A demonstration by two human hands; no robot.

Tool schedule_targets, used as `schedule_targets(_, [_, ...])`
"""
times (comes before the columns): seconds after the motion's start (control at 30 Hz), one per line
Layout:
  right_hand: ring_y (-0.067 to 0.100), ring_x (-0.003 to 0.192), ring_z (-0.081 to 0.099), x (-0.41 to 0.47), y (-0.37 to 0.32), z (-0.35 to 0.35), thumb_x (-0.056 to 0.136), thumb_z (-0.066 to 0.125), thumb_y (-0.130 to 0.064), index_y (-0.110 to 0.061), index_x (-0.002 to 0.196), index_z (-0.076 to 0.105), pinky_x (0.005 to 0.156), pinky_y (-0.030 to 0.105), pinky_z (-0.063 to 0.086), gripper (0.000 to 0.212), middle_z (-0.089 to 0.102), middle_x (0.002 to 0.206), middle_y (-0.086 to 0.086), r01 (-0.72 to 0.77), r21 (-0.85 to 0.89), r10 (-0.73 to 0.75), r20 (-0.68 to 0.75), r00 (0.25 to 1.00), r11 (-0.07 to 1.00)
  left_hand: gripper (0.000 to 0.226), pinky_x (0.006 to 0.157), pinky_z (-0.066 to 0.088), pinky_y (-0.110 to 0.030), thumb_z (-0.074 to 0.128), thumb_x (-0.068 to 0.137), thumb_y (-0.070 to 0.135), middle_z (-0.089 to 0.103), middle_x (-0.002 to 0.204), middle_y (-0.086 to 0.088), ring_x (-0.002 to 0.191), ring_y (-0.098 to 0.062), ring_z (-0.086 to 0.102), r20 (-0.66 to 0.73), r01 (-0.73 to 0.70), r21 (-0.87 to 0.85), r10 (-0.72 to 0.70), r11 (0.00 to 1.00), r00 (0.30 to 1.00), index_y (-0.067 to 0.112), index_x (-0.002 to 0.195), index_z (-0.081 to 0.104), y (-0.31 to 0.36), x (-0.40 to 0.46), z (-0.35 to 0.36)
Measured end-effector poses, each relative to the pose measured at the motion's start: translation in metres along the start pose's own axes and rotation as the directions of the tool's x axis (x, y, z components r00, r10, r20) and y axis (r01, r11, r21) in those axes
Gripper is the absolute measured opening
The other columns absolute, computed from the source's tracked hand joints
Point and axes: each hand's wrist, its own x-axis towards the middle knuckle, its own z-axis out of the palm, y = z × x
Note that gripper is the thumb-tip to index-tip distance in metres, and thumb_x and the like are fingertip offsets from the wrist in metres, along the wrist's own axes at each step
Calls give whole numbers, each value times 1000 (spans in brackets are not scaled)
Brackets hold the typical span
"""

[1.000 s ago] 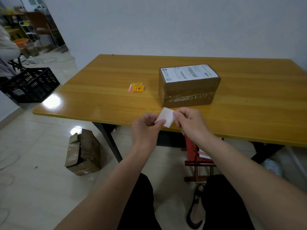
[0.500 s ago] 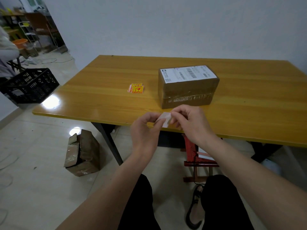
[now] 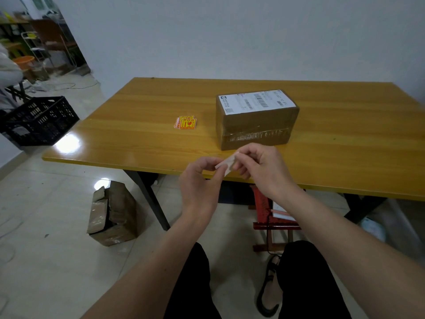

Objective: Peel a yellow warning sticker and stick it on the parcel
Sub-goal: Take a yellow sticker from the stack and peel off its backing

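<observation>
A brown taped parcel (image 3: 256,125) with a white shipping label on top stands on the wooden table (image 3: 142,111). A small pile of yellow warning stickers (image 3: 185,122) lies to its left. In front of the parcel, at the table's near edge, my left hand (image 3: 201,178) and my right hand (image 3: 259,166) both pinch one sticker sheet (image 3: 226,164). Only its pale backing side shows, bent between my fingertips. Whether the sticker has separated from the backing I cannot tell.
A black plastic crate (image 3: 39,120) stands on the floor at the left. A torn cardboard box (image 3: 112,214) lies by the table leg. A red stool (image 3: 271,217) is under the table. A white wall rises behind the table.
My hands have come closer together and moved slightly up toward the parcel. The white sheet, flat and facing me before, is now bent and mostly covered by my fingers.
</observation>
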Motion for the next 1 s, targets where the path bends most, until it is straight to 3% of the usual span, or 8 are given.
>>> schedule_targets(0.1, [14, 67, 63, -3, 2, 5, 90, 60, -17, -21, 93, 54, 62, 27, 54, 9, 65, 77, 6, -36, -16, 34, -76, 997, 999, 13, 78, 50, -31, 73, 76, 17, 60, 72, 19, 75, -10, 58, -86, -111, 77, 118, 991, 989, 29, 75, 67, -4, -2, 2])
schedule_targets(0.17, [18, 68, 61, -4, 0, 9, 89, 60, -24, -20, 89, 50, 59, 29, 53, 11, 63, 77, 9, -88, 10, 89, -91, 992, 996, 11, 82, 50, -44, 73, 74, 17, 62, 75, 14, 75, -9, 55, -131, -170, 141, 189, 975, 973, 27, 74, 68, -6, -2, 3])
schedule_targets(0.27, [11, 58, 59, -7, -7, 13, 92, 57, -29, -7, 84, 62, 50, 21, 50, 24, 61, 68, 2, -149, 114, 145, 43, 988, 982, 13, 84, 49, -49, 76, 71, 13, 67, 81, 7, 82, -10, 55, -148, -221, 195, 252, 956, 956, 22, 77, 69, -8, -1, 4])
schedule_targets(0.4, [7, 53, 56, -6, -11, 12, 87, 64, -18, 0, 80, 67, 48, 18, 49, 20, 63, 65, 5, -172, 177, 166, 51, 985, 969, 17, 102, 41, -50, 77, 70, 9, 70, 83, 6, 86, -6, 55, -137, -232, 200, 261, 952, 956, 20, 80, 69, -7, -1, 5])
schedule_targets(0.77, [13, 57, 56, -3, -10, 7, 86, 64, -8, -6, 67, 67, 53, 22, 48, 20, 62, 64, 7, -329, 398, 306, 121, 944, 856, 22, 77, 50, -54, 73, 68, 1, 66, 78, 3, 77, -21, 61, -162, -287, 156, 311, 945, 936, 20, 79, 71, -13, 0, 3])
schedule_targets(1.0, [13, 56, 56, -4, -7, 10, 85, 66, -13, -6, 71, 67, 53, 23, 47, 16, 64, 63, 5, -391, 478, 318, 230, 920, 787, 17, 74, 51, -53, 72, 69, 3, 66, 76, -2, 74, -21, 61, -188, -307, 206, 346, 929, 919, 18, 78, 72, -18, 1, 3])
